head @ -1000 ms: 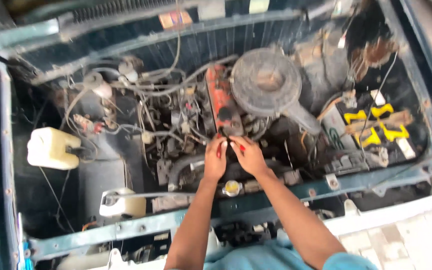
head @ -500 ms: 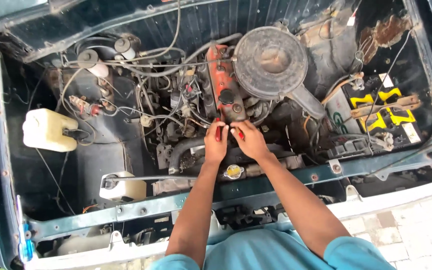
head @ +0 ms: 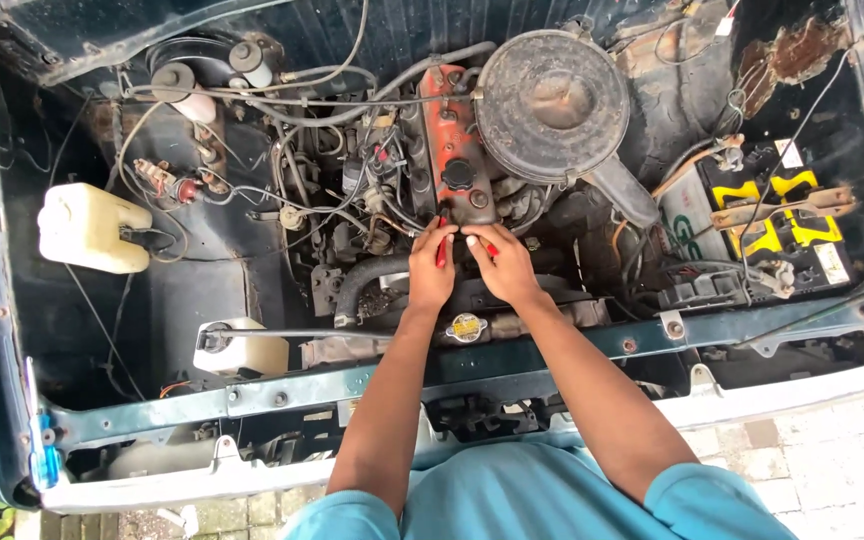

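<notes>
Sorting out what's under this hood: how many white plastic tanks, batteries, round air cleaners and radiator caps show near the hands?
White tanks: 2, one at the far side, one by the front bar
Battery: 1
Air cleaner: 1
Radiator cap: 1
Total: 5

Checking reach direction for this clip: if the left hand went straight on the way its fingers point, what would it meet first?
Likely the red valve cover: the left hand points up-frame at its near end, with a red-handled tool in its fingers. Depth is unclear.

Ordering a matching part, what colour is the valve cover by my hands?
Orange-red valve cover, clearest in the head view.
</notes>
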